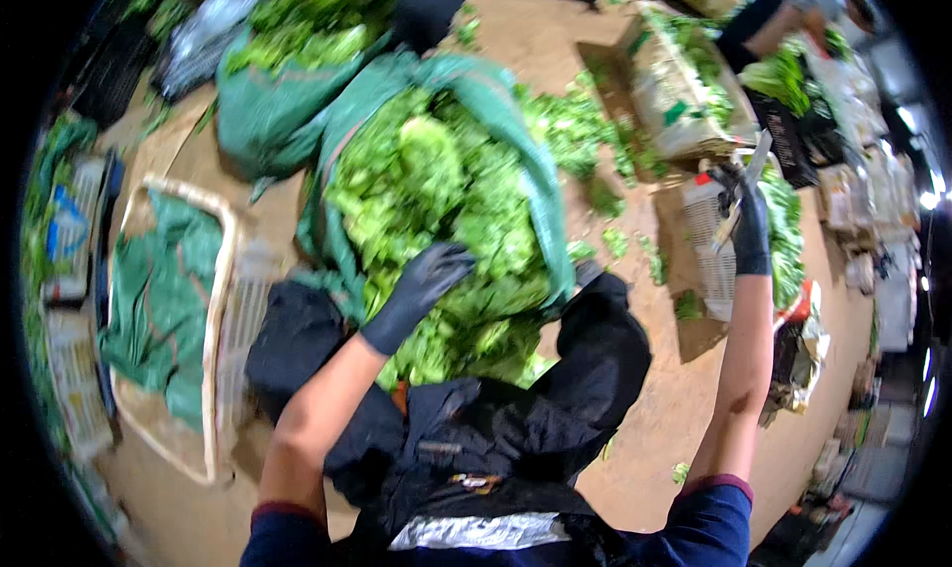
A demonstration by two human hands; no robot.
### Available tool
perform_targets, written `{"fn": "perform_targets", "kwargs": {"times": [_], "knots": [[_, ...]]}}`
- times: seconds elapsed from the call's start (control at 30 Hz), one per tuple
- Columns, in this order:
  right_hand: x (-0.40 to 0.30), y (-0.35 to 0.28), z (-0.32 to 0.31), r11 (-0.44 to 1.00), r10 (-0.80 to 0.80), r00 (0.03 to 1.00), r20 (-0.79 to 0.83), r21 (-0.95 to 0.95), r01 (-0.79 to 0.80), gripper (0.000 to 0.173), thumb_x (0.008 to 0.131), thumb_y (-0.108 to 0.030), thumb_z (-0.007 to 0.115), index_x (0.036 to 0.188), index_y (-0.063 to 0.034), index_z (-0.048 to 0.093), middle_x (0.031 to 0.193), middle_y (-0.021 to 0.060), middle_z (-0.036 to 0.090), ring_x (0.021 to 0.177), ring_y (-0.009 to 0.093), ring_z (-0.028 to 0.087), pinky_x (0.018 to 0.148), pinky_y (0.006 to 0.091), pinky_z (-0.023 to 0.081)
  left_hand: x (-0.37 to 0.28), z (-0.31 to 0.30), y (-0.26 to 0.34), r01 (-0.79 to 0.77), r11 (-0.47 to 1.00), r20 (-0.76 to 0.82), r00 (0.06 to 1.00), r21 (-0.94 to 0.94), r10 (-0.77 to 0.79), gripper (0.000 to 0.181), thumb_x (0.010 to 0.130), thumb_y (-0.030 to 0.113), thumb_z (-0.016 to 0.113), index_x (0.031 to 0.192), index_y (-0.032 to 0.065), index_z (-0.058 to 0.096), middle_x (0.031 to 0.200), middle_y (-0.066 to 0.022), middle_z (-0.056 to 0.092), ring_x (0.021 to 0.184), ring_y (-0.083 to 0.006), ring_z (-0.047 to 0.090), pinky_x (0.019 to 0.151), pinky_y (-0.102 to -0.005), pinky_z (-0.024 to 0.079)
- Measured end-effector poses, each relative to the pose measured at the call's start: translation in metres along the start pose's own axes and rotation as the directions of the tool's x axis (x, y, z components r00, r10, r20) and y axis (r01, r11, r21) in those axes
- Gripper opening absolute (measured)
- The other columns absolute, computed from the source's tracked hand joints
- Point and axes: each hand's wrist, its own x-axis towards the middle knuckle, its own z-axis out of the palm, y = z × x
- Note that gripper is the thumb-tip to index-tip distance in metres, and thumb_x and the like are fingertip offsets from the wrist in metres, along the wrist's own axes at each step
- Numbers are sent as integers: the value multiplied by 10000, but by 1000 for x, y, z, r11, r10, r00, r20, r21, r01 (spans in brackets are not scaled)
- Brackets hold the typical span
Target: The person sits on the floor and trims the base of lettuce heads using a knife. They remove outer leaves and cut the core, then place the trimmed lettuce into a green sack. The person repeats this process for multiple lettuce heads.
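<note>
My left hand (428, 292), in a black glove, rests on leafy green lettuce (431, 188) that fills an open green woven sack (547, 188) between my knees; its fingers are partly curled and whether they grip a leaf is unclear. On the right my right hand (744, 214), also gloved in black, is closed around a knife (760, 154) whose blade points up and away. That hand is above a white plastic crate (710, 247) with lettuce (781, 232) in it.
Another green sack (275, 121) of lettuce stands at the upper left. A pale crate (223, 269) holding green sacking is on the left. Loose leaves (573, 125) litter the floor beside a lettuce-filled box (669, 99). A co-worker's arm (773, 32) is at the upper right.
</note>
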Motion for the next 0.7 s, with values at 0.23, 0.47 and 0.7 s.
{"fn": "perform_targets", "kwargs": {"times": [0.23,0.47,0.7], "knots": [[-19,161,114,874,233,925,300,-482,-64,467,724,-327,605,1016,22,503,792,130,590,570,148,545,482,261,420,11,-13,-42,146,933,152,967,328,-205,387,800,229,545,1083,-18,451,1007,-96,538,913,-145,524,800,-274,409],[-24,170,149,851,65,966,250,-520,78,368,719,-301,619,905,4,533,697,96,548,611,162,513,557,287,404,100,-59,6,-1,719,-364,862,695,354,385,734,265,577,965,-39,527,897,-147,579,835,-209,547,750,-301,412],[-79,112,172,934,277,897,346,-316,-166,294,768,-253,578,824,35,582,580,39,515,509,79,453,471,241,368,248,-142,19,429,87,-437,879,899,192,541,738,459,479,929,-41,550,966,-225,539,919,-343,506,807,-385,388]]}}
